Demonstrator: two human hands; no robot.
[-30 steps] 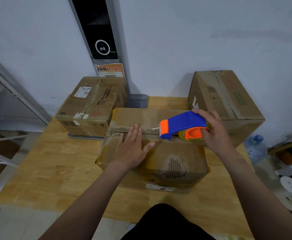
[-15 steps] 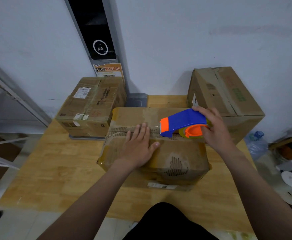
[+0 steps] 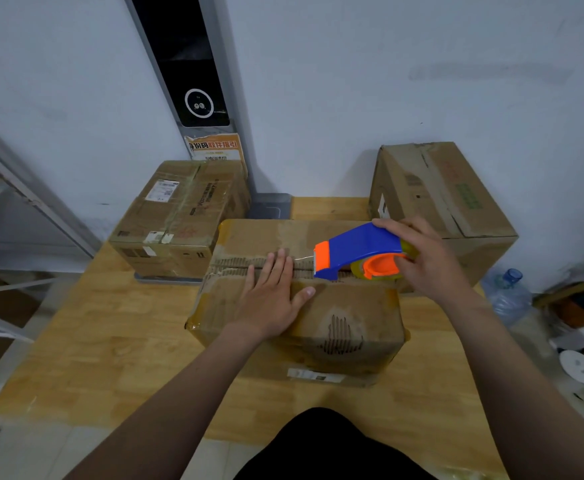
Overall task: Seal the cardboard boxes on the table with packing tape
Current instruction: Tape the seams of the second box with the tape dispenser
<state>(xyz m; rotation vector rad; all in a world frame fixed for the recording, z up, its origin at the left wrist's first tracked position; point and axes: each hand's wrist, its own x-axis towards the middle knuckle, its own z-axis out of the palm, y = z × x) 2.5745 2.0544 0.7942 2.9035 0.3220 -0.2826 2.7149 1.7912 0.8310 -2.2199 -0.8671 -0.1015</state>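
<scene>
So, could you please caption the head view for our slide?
Left hand flat on the front cardboard box while the right hand holds the tape dispenser over its seam.

A single head-worn wide-angle camera looks forward and steeply down from the near edge of a wooden table (image 3: 75, 341), facing a pale wall (image 3: 352, 81) at the far side. Both forearms enter from the bottom corners of the frame, the left hand (image 3: 269, 299) and right hand (image 3: 425, 258) sitting near the centre, close to the lens. The lens bends straight lines toward the edges: a metal frame (image 3: 23, 199) leans in at far left, and floor clutter spills in at right. With only 1 view, no overlap with another camera exists.
</scene>
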